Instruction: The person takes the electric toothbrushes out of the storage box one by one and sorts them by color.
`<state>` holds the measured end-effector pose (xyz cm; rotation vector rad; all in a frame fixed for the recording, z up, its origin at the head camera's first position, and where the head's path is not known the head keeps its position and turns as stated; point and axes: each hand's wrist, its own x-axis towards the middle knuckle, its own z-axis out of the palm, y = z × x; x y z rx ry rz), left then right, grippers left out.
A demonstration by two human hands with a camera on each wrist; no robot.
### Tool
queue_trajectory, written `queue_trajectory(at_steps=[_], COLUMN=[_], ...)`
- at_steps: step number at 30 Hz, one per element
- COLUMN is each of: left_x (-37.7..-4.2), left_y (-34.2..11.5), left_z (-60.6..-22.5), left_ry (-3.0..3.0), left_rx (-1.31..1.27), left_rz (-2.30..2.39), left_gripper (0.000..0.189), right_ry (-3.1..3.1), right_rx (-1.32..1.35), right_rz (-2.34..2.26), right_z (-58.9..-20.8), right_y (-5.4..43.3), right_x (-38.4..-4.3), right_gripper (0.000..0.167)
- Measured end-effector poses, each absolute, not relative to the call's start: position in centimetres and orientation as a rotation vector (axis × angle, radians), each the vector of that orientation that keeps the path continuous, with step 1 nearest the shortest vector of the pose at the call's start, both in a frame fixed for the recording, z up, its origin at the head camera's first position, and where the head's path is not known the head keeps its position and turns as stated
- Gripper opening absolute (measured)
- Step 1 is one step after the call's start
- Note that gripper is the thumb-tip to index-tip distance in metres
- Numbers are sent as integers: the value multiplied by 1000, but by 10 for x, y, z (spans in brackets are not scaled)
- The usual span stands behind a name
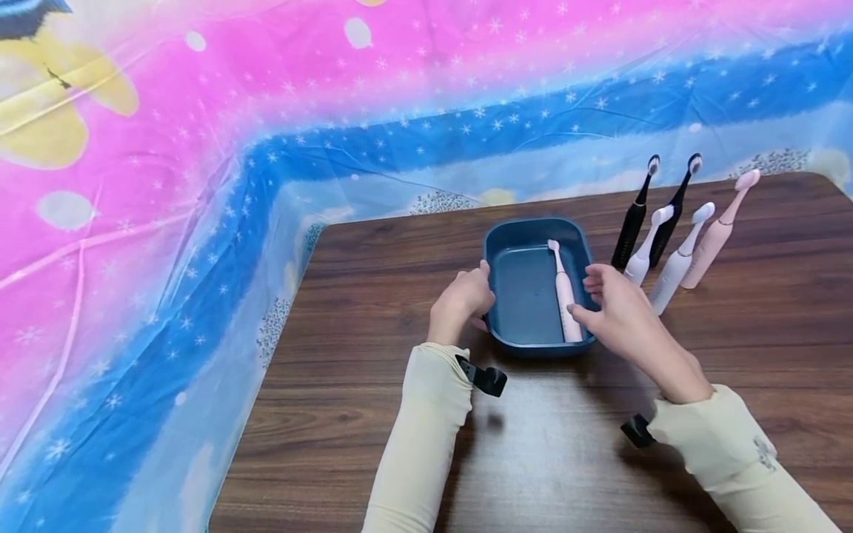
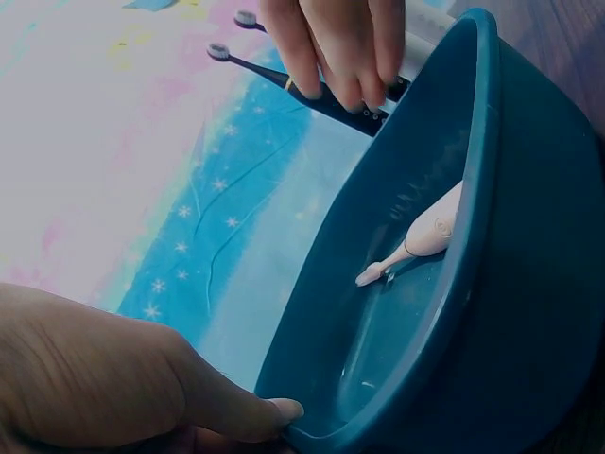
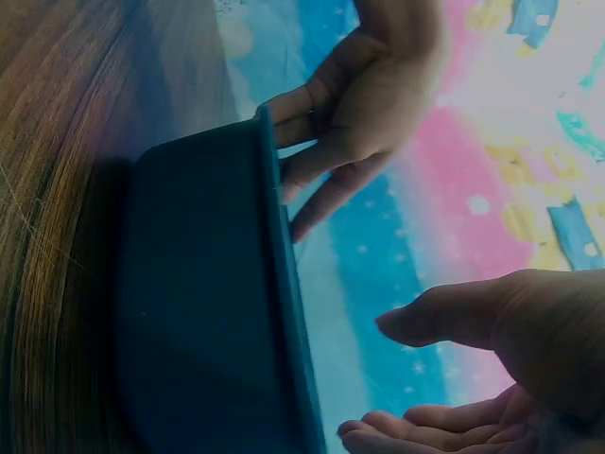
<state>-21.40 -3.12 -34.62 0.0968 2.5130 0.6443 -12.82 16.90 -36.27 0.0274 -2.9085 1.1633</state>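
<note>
A dark blue plastic tub sits on the table, with a pink electric toothbrush lying inside along its right wall. My left hand grips the tub's left rim; its thumb shows at the rim in the left wrist view, while part of the hand is hidden. Over by the right rim is my right hand, fingers loosely bent and thumb apart, holding nothing. In the right wrist view, a gap shows between that right hand and the tub wall.
Right of the tub stand several upright electric toothbrushes: two black, one of them the left black toothbrush, two white, including the front white toothbrush, and a pink toothbrush. A patterned cloth hangs behind the wooden table.
</note>
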Motion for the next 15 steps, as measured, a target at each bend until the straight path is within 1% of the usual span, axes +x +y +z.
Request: queue_trajectory(at_steps=[5,12,15], left_x=[-213,-215,-214], left_y=[-32,-30,-31], left_z=[-346,-348,-347], left_ry=[2517,2518,2513], left_rx=[95,88,95], left_rz=[655,646,643], left_gripper=[67,68,67], right_ry=[-3015,-3176,-3229], right_rx=[18,-36,-81], right_rz=[1143,1000,955], right_z=[-370,-374,-376], right_y=[159,145,140], right_x=[-143,-162,-168], right_gripper=[65,46,43])
